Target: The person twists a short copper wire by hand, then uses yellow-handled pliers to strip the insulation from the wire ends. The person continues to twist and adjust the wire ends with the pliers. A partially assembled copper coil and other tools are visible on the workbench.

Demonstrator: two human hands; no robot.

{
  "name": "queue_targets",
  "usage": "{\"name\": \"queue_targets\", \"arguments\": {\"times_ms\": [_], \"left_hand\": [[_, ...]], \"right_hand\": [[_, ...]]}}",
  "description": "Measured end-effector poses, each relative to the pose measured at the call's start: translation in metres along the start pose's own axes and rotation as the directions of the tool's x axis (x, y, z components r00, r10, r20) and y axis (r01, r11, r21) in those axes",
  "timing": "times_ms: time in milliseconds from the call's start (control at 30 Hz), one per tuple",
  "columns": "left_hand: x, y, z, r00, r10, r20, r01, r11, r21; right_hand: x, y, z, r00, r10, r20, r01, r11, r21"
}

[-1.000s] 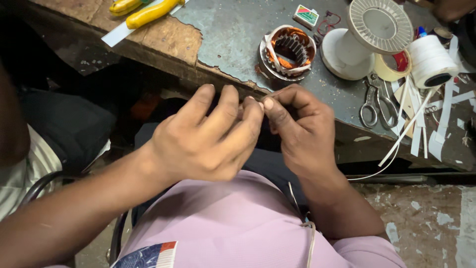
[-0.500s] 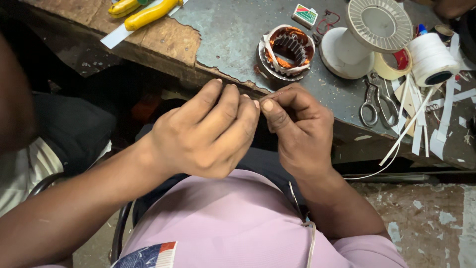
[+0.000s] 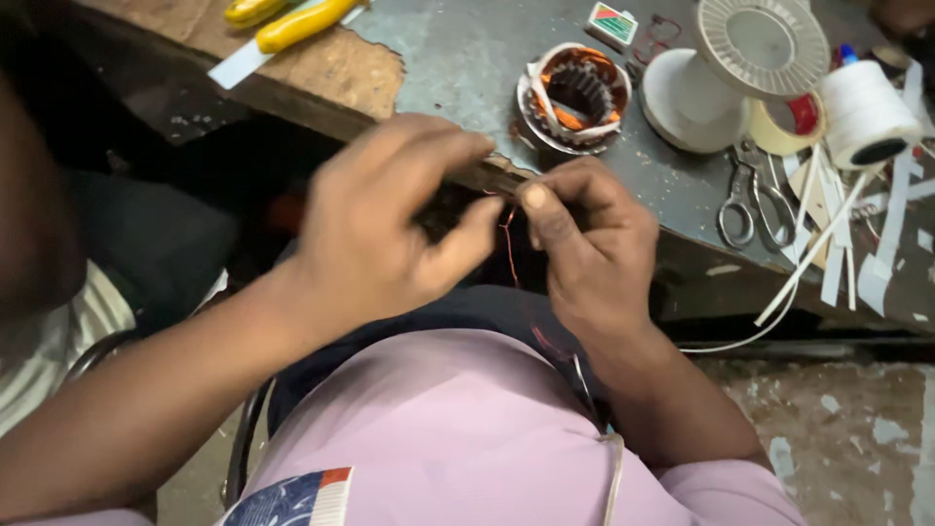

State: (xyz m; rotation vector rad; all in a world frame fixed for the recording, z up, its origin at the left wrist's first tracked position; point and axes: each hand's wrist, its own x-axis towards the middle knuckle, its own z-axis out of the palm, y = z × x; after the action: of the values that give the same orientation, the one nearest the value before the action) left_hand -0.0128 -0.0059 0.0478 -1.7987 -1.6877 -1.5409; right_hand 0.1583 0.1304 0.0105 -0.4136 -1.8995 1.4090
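Note:
My left hand (image 3: 390, 229) and my right hand (image 3: 584, 248) meet above my lap, just below the workbench edge (image 3: 292, 102). A thin copper wire (image 3: 507, 239) hangs between them. The thumb and fingers of my right hand pinch its upper end. My left hand is blurred, its fingers curled around something dark that I cannot make out. A motor stator (image 3: 575, 95) with copper windings and paper strips sits on the bench just beyond my hands.
On the bench lie scissors (image 3: 755, 200), a white plastic spool (image 3: 745, 68), a roll of white thread (image 3: 862, 117), tape (image 3: 789, 122), white paper strips (image 3: 828, 244), a small box (image 3: 614, 24) and yellow-handled tools (image 3: 292, 19). Another person's leg (image 3: 58, 321) is at left.
My left hand has drawn a little apart from my right and is moving, so the copper wire now shows between them. The camera has closed in slightly.

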Motion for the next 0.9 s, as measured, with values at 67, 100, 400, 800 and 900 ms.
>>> {"name": "queue_targets", "arguments": {"times_ms": [67, 100, 400, 800, 900], "left_hand": [[0.002, -0.003, -0.006, 0.878, 0.477, 0.051, -0.468, 0.827, 0.311], [0.002, -0.004, -0.006, 0.753, 0.644, 0.134, -0.628, 0.643, 0.439], [-0.008, -0.001, 0.019, 0.871, 0.492, 0.006, -0.46, 0.809, 0.367], [-0.028, 0.012, 0.031, 0.708, -0.619, 0.341, 0.704, 0.582, -0.407], [-0.028, 0.007, 0.02, 0.952, -0.303, -0.052, 0.296, 0.949, -0.112]], "right_hand": [[0.002, 0.002, 0.0, 0.994, 0.11, 0.023, -0.112, 0.977, 0.182], [0.001, 0.002, 0.0, 0.993, 0.114, 0.029, -0.118, 0.972, 0.202], [-0.002, -0.003, 0.007, 0.998, 0.057, -0.018, -0.054, 0.987, 0.15], [-0.006, -0.007, 0.011, 0.965, -0.255, -0.055, 0.241, 0.954, -0.18], [-0.003, -0.005, 0.009, 0.99, -0.124, -0.071, 0.117, 0.988, -0.097]]}}
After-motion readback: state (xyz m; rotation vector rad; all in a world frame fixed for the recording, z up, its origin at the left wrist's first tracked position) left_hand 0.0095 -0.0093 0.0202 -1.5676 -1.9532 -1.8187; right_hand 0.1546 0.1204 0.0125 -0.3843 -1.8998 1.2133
